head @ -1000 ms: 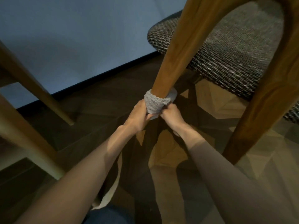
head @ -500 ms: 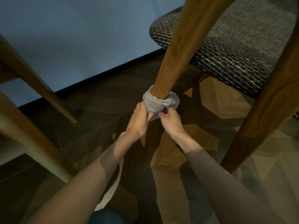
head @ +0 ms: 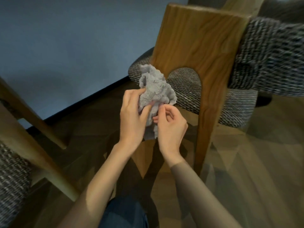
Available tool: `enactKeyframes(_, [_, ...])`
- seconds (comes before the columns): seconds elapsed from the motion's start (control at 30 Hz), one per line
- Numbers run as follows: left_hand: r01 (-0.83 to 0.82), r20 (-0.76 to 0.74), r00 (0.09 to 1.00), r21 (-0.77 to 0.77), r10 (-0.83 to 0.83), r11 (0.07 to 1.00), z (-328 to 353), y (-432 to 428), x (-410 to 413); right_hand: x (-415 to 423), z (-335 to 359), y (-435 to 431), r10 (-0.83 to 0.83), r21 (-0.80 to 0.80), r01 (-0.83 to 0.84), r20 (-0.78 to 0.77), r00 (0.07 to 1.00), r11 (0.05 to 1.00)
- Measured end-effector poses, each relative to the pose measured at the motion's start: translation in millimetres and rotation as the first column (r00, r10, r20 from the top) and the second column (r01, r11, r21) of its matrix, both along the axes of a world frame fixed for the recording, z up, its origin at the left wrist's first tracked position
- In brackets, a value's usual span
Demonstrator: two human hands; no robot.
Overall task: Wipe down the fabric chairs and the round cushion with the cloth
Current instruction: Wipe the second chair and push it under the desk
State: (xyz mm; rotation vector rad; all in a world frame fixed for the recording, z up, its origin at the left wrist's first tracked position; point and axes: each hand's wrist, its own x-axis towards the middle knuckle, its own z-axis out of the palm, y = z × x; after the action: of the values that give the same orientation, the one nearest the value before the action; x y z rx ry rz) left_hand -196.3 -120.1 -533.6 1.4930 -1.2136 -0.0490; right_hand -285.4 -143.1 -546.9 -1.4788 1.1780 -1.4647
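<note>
Overhead-down, the blue wall (head: 65, 46) fills the upper left, meeting the wooden parquet floor (head: 246, 162) along a dark skirting strip (head: 82, 102). A chair (head: 197, 46) stands right of centre: its broad wooden frame splits into two legs round an arched opening, and behind that lies its speckled grey fabric seat (head: 185, 89). A blurred padded fabric part (head: 266, 60) of the same weave juts out at the upper right. At the left edge a second chair (head: 24, 137) shows two slanting wooden legs and a patch of the same grey fabric low down.

Both forearms reach up from the bottom edge and converge at the middle. The left forearm is bare; the right wears a thin brownish sleeve (head: 205, 195) that ends at the wrist. A dark blue trouser knee (head: 123, 211) sits between them at the bottom.

The left hand (head: 131, 117) is turned back-of-hand to the camera, its thumb laid across the front of the cloth (head: 154, 89) and its fingers curled round behind it, gripping. The right hand (head: 171, 127), just beside it, has its fingers curled inward and pinches the cloth's lower right edge at the fingertips.

The cloth, grey and crumpled, is bunched between both hands, held up in front of the seat's near rim and the frame's left leg; whether it touches either cannot be told. Its lower tail hangs down between the two palms.
</note>
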Motion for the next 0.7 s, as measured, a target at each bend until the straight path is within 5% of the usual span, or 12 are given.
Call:
enactKeyframes(0.17, [0.183,-0.08,0.979,-0.051,-0.186,0.982,30,23,-48,-39,28,42,-0.209,-0.135,0.22,0.089,0.974,0.966])
enactKeyframes(0.33, [0.405,-0.173,0.901,0.009,-0.397,0.914,50,1,-83,-74,46,29,-0.486,-0.337,0.475,0.056,0.872,0.813])
enactKeyframes(0.53, [0.296,-0.212,0.927,-0.1,-0.311,0.95,32,-21,-103,-101,42,-5,-0.379,-0.239,0.336,-0.16,0.912,0.911])
enactKeyframes(0.7, [0.249,-0.203,0.943,-0.094,-0.264,0.964,24,-22,-110,-107,32,-14,-0.404,-0.303,0.313,-0.308,0.861,0.9])
